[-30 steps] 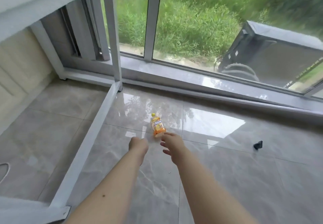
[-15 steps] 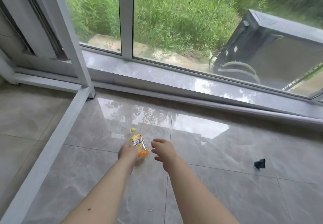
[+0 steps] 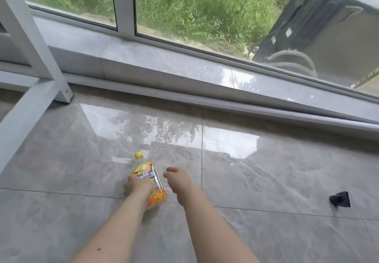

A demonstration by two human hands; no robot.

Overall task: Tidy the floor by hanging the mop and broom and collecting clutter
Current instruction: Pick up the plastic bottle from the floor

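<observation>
A small plastic bottle (image 3: 148, 172) with a yellow cap, a yellow label and a little orange drink lies on its side on the glossy grey tile floor (image 3: 266, 180). My left hand (image 3: 137, 186) rests over the bottle's lower half, fingers curled around it. My right hand (image 3: 178, 180) hovers just right of the bottle, fingers loosely bent and holding nothing. No mop or broom is in view.
A small black object (image 3: 339, 199) lies on the floor to the right. A white metal frame (image 3: 30, 90) with an upright post and a floor rail stands at the left. A raised grey sill (image 3: 184, 71) and glass windows run along the far side.
The view has closed in on the floor. My left hand has come forward onto the bottle and closed around it; my right hand has stayed beside it.
</observation>
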